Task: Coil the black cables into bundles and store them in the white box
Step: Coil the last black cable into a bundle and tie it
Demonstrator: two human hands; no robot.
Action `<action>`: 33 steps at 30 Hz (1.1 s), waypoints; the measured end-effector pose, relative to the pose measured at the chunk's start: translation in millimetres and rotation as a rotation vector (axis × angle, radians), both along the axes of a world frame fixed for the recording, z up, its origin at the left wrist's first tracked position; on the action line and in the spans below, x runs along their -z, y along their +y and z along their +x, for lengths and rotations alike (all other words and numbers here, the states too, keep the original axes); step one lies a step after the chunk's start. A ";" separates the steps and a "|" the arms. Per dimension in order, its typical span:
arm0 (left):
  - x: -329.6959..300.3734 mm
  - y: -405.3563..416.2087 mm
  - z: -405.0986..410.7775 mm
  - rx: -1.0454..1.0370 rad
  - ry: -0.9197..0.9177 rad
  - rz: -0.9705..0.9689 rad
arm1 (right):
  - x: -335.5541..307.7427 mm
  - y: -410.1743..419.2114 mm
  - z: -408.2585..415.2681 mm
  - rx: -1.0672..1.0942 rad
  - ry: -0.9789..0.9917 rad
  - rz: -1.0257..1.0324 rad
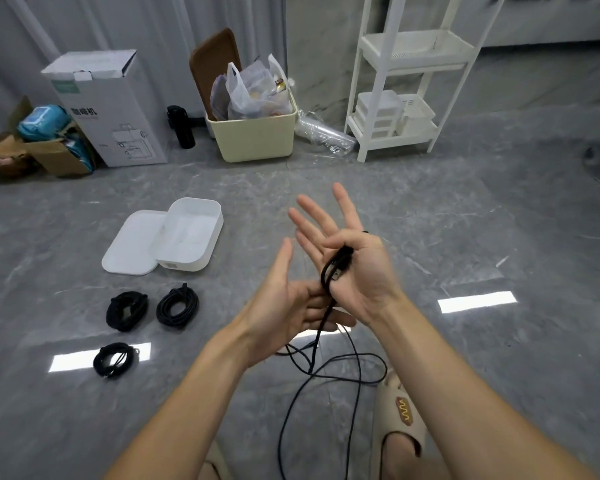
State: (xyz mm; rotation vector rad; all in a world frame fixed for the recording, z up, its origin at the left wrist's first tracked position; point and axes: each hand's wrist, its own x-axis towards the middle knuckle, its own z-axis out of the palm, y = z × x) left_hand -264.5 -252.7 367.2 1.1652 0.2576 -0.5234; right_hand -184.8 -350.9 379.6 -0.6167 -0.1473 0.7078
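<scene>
Your right hand (347,258) is raised palm up with the four fingers (312,209) spread straight, while the thumb folds across the palm and pins the end of a black cable (336,268) against it, so the hold is a thumb clamp rather than a full fist. Your left hand (288,299) sits just below and beside it, palm turned toward the right hand; its fingers are loosely curled where the cable passes, touching the strand, though you cannot tell whether they actually pinch it. From the two hands the cable drops to the floor (430,209) and runs in loose, uncoiled loops between your forearms and beside your sandal (399,420). To your left, three coiled bundles already lie on the floor: one bundle (127,310) and a second bundle (177,307) side by side, a third bundle (115,359) nearer you. Beyond them stands the white box (187,233), open, with its lid (132,242) lying flat and tucked partly under its left side; no cable shows inside it. The floor is glossy grey marble-patterned tile with bright reflected light patches. Along the far wall stand a tall white carton (108,105), a cream bin (253,133) stuffed with plastic bags, a black bottle (181,126) and a white shelf rack (406,74).
</scene>
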 end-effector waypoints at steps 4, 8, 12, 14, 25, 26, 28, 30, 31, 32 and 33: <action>1.3 4.4 -1.6 0.062 0.041 0.023 | 4.1 2.1 1.7 0.152 -0.087 -0.184; 2.9 9.8 -2.1 0.053 0.088 0.046 | 7.3 1.2 2.7 0.212 -0.221 -0.360; 2.9 14.3 -4.1 0.035 0.152 0.086 | 10.4 1.0 5.0 0.194 -0.412 -0.603; 0.6 16.0 -5.5 0.025 0.158 0.147 | 11.2 -1.0 4.2 0.175 -0.520 -0.760; -11.3 28.1 4.3 -0.385 -0.153 0.759 | 0.5 -5.2 -4.5 -0.673 -0.387 -0.939; -10.5 31.6 4.5 -0.421 -0.163 0.778 | 0.2 -5.0 -3.5 -0.737 -0.358 -0.893; -10.9 37.9 5.7 -0.464 -0.156 0.827 | 0.9 -5.2 -3.3 -0.902 -0.283 -0.759; -13.2 42.3 7.2 -0.502 -0.159 0.800 | 1.4 -4.9 -5.9 -1.064 -0.220 -0.586; -12.3 42.3 7.4 -0.507 -0.175 0.755 | 1.6 -4.2 -7.4 -1.122 -0.195 -0.487; -16.1 40.4 5.9 -0.495 -0.188 0.741 | 1.8 -2.7 -9.2 -1.162 -0.170 -0.384; -18.4 37.7 5.9 -0.474 -0.200 0.726 | 1.6 -0.9 -10.9 -1.191 -0.142 -0.282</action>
